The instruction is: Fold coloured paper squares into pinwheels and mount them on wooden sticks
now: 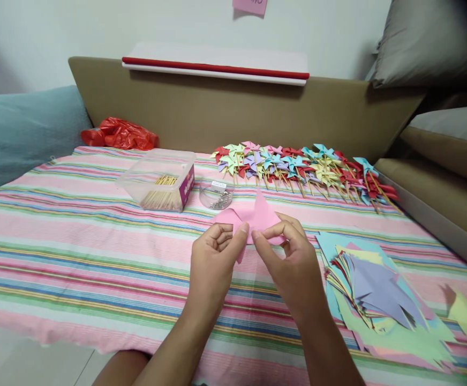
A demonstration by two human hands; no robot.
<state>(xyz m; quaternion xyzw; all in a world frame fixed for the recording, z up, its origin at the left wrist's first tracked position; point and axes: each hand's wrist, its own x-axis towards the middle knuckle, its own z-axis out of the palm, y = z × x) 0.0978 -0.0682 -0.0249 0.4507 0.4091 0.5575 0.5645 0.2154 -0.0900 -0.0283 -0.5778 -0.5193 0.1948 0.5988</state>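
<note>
Between both hands (216,252) (292,251), pink paper (262,215)

- Folded paper (266,213): solid pink.
- Cloth (76,257): striped; pink base w/ grn, blu, yel, wht & dk pink bands.
- Pinwheels (273,160): mix of red, lt blu, lilac, pink, pale yel, pale grn.
- Paper stack (382,284): lilac on top; lt blu, pale grn, pink, yel & red showing.
- Tub (153,165): clear, w/ purple-&-wht label (188,186).
- Sticks in tub (163,200): tan.
- Dish (205,199): clear; pins (222,201) silvery.
- Bag (127,134): solid red.
- L cushion (28,134): dusty blu.
- Upper R pillow (426,43): grey.
- Back panel (217,118): brn.
- Long strip above panel (217,68): red over wht.
- Wall (177,21): off-wht.
- Note (249,5): pink.
</note>
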